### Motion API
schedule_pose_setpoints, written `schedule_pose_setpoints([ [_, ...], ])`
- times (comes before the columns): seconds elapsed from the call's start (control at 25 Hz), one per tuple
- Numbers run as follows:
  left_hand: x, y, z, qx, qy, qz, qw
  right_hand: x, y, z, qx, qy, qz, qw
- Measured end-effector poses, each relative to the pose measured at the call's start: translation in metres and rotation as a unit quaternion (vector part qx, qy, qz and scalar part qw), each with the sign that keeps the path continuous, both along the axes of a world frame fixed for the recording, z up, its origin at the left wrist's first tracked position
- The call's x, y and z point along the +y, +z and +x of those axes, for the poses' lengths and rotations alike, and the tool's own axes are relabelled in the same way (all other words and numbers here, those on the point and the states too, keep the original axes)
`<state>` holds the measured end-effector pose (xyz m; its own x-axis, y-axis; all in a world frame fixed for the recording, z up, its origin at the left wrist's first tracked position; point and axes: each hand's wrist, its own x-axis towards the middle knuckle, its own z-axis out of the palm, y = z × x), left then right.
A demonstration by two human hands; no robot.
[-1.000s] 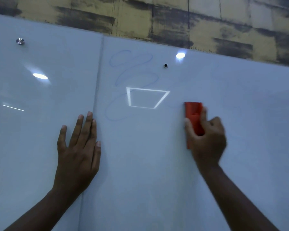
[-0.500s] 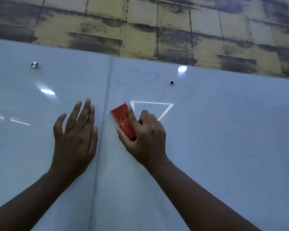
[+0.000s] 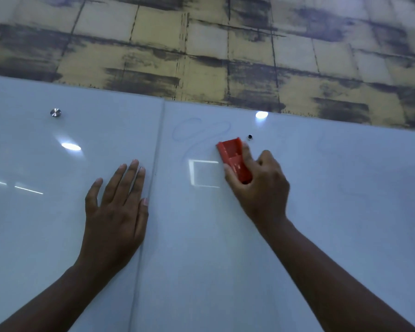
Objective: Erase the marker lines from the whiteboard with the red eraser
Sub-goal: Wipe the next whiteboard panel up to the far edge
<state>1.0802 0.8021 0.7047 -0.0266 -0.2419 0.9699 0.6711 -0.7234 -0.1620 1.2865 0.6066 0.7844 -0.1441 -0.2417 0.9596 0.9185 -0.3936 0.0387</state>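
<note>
- Nearest, 2 bare forearms reach up from the bottom edge toward the whiteboard [image 3: 297,188], a pale glossy surface made of 2 panels that meet at a vertical seam [image 3: 153,178].
- The left hand [image 3: 114,212] lies flat on the left panel just beside the seam, its fingers straight and close together with the thumb set apart, holding nothing (it seems to brace the person).
- Farther in, the right hand [image 3: 259,185] grips the red eraser [image 3: 234,159] with the thumb along its left edge and the fingers curled over its right side; the eraser is on the right panel, tilted, its far end pointing up and left.
- Just beyond and left of the eraser, faint blue marker lines [image 3: 199,133] loop across the panel, 1 tail running down toward a square reflection [image 3: 204,173].
- Farthest, a small dark fixing [image 3: 250,137] sits beside the eraser's tip, a metal stud [image 3: 55,112] on the left panel, and a mottled yellow wall [image 3: 201,44] above.
- The wiping step looks under way; the next pass calls for a firm sweep up and left across the loops.
</note>
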Motion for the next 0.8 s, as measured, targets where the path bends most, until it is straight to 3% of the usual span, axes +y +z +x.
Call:
schedule_pose_setpoints([
  [0.32, 0.001, 0.04, 0.006, -0.003, 0.009, 0.021, 1.0, 0.01, 0.016, -0.005, 0.066, 0.025, 0.059, 0.996],
  [0.64, 0.011, 0.038, 0.004, 0.01, 0.009, 0.027, 1.0, 0.071, 0.012, -0.084, -0.089, 0.03, -0.054, 0.994],
  [0.8, 0.008, 0.038, 0.003, 0.001, 0.004, 0.032, 0.999, 0.051, 0.076, -0.064, -0.005, 0.01, 0.006, 1.0],
])
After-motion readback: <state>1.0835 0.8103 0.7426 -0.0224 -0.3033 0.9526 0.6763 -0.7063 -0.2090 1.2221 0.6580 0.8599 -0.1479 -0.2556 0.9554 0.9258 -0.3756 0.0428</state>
